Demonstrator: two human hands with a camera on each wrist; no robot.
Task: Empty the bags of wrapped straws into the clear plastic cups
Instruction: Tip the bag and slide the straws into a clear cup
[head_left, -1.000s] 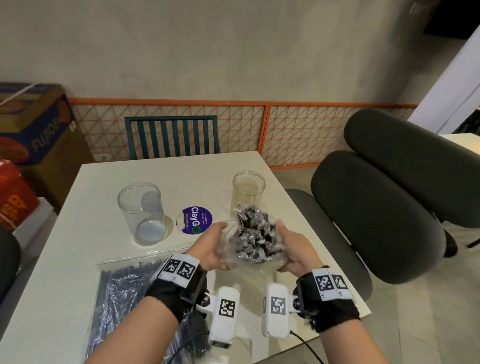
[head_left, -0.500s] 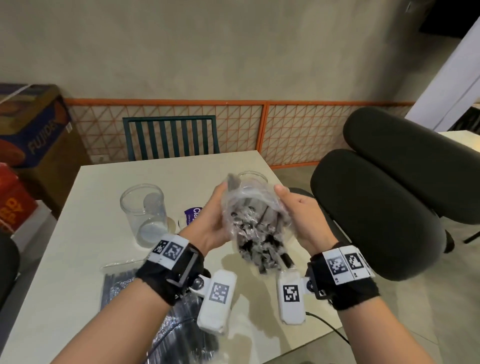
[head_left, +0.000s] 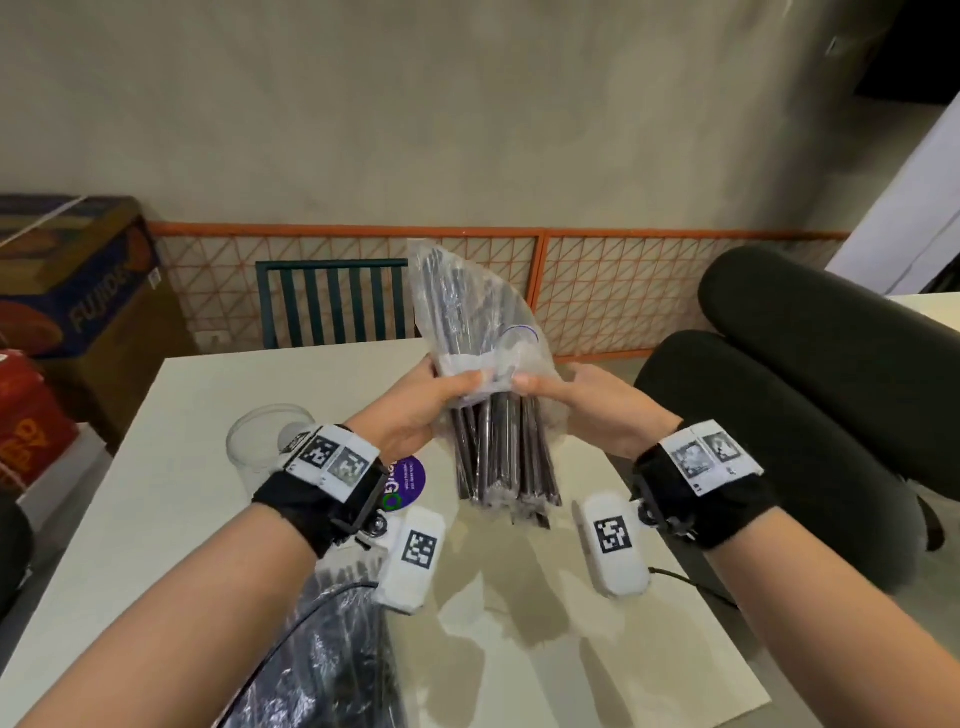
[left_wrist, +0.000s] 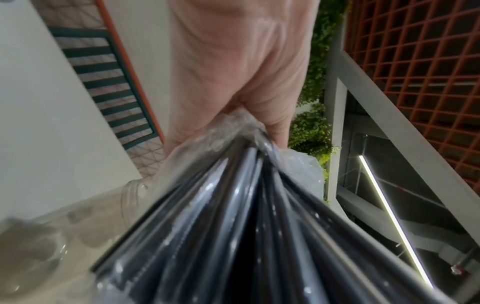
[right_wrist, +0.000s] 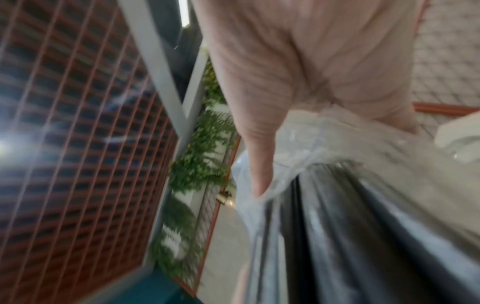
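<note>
left hand (head_left: 415, 410): wrapped round the bag's left side about halfway up, thumb across the front. wrist view is basically palm plus plastic

right hand (head_left: 587, 405): pinching the bag's right edge, thumb tip on the front, right next to the other thumb

bag (head_left: 470, 317): clear plastic, held upright in the air over the table, top end up in front of the orange fence. mouth faces down toward me

straws (head_left: 501, 457): dark wrapped ones, lower ends sticking out the bottom of the bag in a tight bundle, hanging above the table and not touching it

cup (head_left: 260, 436): clear, standing on the table left of the hands, partly hidden behind the left wrist. looks empty but hard to say

second cup: can't find it in the head view, the bag's in the way

other bag (head_left: 332, 654): more dark straws, lying flat at the near left of the table under the left forearm

sticker (head_left: 408, 480): purple round one on the table (head_left: 182, 499) between cup and straws

chair (head_left: 332, 301): green slatted one at the far side
</note>
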